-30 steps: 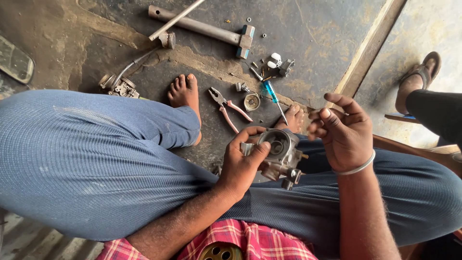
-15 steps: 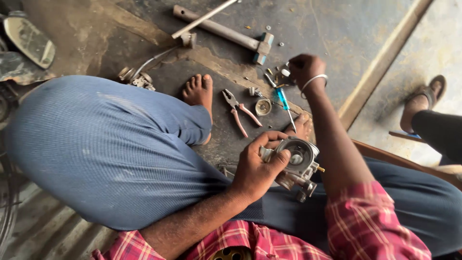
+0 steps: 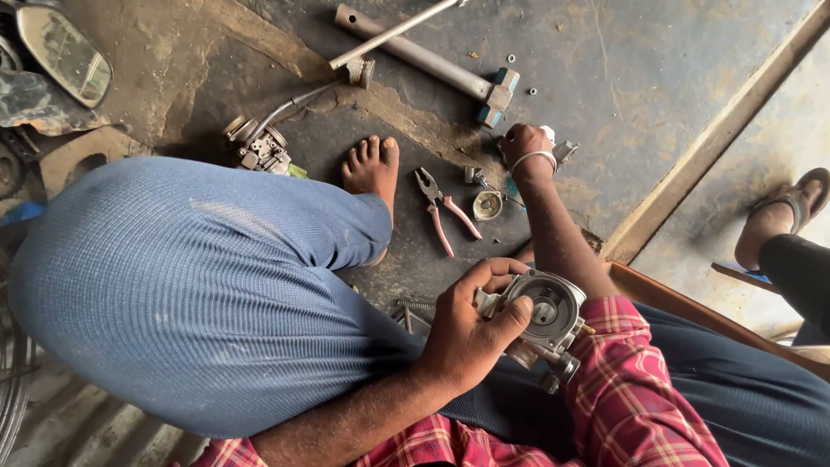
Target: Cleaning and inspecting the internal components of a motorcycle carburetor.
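The metal carburettor [image 3: 543,318] is gripped over the lap, the left hand [image 3: 471,333] clamped around its body. The right hand [image 3: 521,143] is stretched out to the small parts [image 3: 560,152] on the floor (fingers hidden, so their state cannot be told). Pliers [image 3: 443,212] and a round cap [image 3: 488,205] are seen just beside that wrist.

carburetor [image 3: 546,316]: dull cast metal | pliers [image 3: 445,212]: red plastic grips | floor [image 3: 640,78]: rough

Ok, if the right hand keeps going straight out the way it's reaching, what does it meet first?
The right hand points away from the body, over small metal parts on the floor. Straight on, it would probably meet the hammer's head first, though depth is hard to judge.
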